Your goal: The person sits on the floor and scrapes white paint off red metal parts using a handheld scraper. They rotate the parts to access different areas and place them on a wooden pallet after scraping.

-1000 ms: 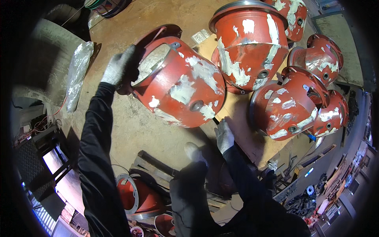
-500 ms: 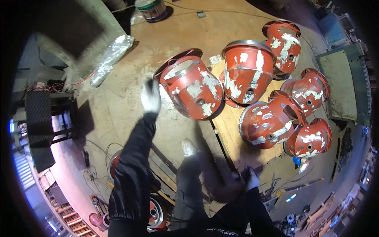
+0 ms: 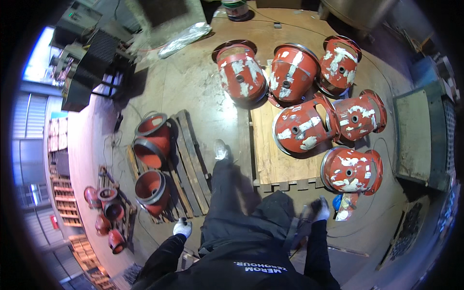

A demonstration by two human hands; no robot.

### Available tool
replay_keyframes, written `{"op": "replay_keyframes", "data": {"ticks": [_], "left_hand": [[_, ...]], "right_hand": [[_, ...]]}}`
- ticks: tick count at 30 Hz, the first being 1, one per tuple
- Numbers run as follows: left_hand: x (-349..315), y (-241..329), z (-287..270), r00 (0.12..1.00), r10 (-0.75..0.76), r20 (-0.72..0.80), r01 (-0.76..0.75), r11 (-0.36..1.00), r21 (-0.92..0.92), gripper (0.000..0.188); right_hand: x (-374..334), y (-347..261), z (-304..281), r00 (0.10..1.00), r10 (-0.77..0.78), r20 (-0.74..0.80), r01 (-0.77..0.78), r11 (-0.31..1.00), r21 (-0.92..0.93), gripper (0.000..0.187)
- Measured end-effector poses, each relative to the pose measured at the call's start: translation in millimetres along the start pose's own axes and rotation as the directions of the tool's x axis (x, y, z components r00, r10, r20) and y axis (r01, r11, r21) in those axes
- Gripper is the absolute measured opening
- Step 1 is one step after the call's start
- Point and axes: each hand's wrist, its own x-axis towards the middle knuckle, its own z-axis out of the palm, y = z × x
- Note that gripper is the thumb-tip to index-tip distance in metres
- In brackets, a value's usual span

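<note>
My left hand [image 3: 182,227], in a white glove, hangs low with its fingers curled. It shows nothing held and is apart from the red housings. My right hand [image 3: 320,209], also gloved, is at the lower right, closed around a dark flat piece [image 3: 300,223] whose kind I cannot make out. Ahead stand several red metal housings with whitish filler patches: one at the left [image 3: 241,77], one in the middle [image 3: 292,72], and one nearest my right hand [image 3: 350,169]. Several rest on or beside a wooden pallet [image 3: 270,145].
To the left, dark wooden slats [image 3: 188,159] carry red housings [image 3: 154,140] without filler patches. Smaller red castings [image 3: 113,210] are farther left. A blue object [image 3: 337,201] lies near the closest housing. A green-framed panel [image 3: 420,137] stands at the right, plastic wrap [image 3: 186,39] far left.
My left hand has left the leftmost filler-patched housing and dropped low beside me. My view has shifted back, showing more floor and the left-hand slats. The right hand stays low.
</note>
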Motion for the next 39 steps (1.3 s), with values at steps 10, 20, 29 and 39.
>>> {"op": "replay_keyframes", "data": {"ticks": [10,20,29,39], "left_hand": [[-145,8,77,0.987,-0.143,-0.071,0.091,0.871,-0.483,0.036],[-240,-48,123,0.875,-0.46,0.151,0.45,0.658,-0.604,0.043],[-179,-111,140,0.854,-0.492,0.172,0.46,0.557,-0.691,0.041],[-10,-217,129,0.893,-0.31,0.326,0.38,0.132,-0.916,0.031]], "right_hand": [[29,-50,-65,0.998,0.047,0.037,-0.028,0.909,-0.416,0.014],[1,-7,26,0.829,0.425,0.362,-0.111,0.762,-0.639,0.01],[-25,43,56,0.797,0.462,0.389,-0.03,0.673,-0.739,0.008],[-157,154,134,0.879,0.065,0.473,0.459,-0.389,-0.799,0.039]]}}
